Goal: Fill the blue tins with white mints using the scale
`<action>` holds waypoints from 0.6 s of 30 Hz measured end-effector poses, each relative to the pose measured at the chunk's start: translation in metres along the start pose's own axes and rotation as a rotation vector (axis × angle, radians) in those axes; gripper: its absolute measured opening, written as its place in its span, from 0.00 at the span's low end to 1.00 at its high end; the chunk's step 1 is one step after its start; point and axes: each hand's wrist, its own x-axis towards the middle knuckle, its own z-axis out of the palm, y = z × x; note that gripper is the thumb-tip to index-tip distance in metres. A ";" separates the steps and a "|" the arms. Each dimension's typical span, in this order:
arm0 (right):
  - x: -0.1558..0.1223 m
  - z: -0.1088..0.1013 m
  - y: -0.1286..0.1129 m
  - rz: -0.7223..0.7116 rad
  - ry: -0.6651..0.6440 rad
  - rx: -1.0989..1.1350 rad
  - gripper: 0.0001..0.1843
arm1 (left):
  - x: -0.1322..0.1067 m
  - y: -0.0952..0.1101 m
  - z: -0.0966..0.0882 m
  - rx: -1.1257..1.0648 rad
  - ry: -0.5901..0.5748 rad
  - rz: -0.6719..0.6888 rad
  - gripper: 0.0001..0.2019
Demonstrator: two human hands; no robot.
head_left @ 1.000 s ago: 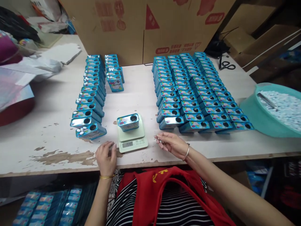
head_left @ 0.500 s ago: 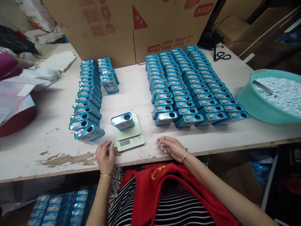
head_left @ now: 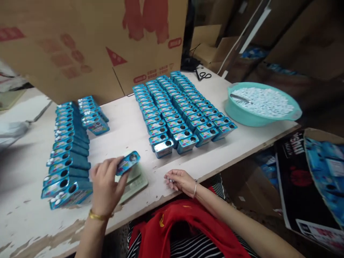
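Note:
Tilted over the scale, a blue tin (head_left: 128,162) with a round hole in its top is gripped at its left end by my left hand (head_left: 104,182). The pale green kitchen scale (head_left: 135,184) lies partly hidden beneath the tin and hand. My right hand (head_left: 180,181) rests near the table's front edge, fingers curled together around a few small white candies (head_left: 169,180). To the left stands a row of blue tins (head_left: 70,150), some with white candies on top. Rows of blue tins (head_left: 177,114) with round holes stand right of the scale.
A turquoise basin (head_left: 262,120) of white candies, with a metal utensil (head_left: 240,98) in it, stands at the right. Black scissors (head_left: 202,75) lie at the back. A large cardboard box (head_left: 88,46) walls off the far side. An open carton (head_left: 325,168) holds blue packs below right.
My left hand has taken hold of the tin and lifted it off the scale, tilting it. The view has swung to the right. My right hand still holds the candies.

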 end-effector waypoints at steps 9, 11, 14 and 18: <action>-0.013 -0.015 -0.001 -0.019 0.014 -0.048 0.25 | 0.031 0.077 0.070 -0.158 -0.166 0.235 0.17; -0.012 -0.018 0.001 -0.021 0.014 -0.047 0.26 | 0.036 0.075 0.080 -0.112 -0.162 0.273 0.18; -0.011 -0.020 0.002 -0.004 -0.008 -0.046 0.26 | 0.053 0.045 0.080 -0.113 -0.084 0.330 0.22; -0.010 -0.022 0.003 0.040 -0.012 -0.036 0.27 | 0.106 -0.047 0.068 0.153 0.030 -0.036 0.22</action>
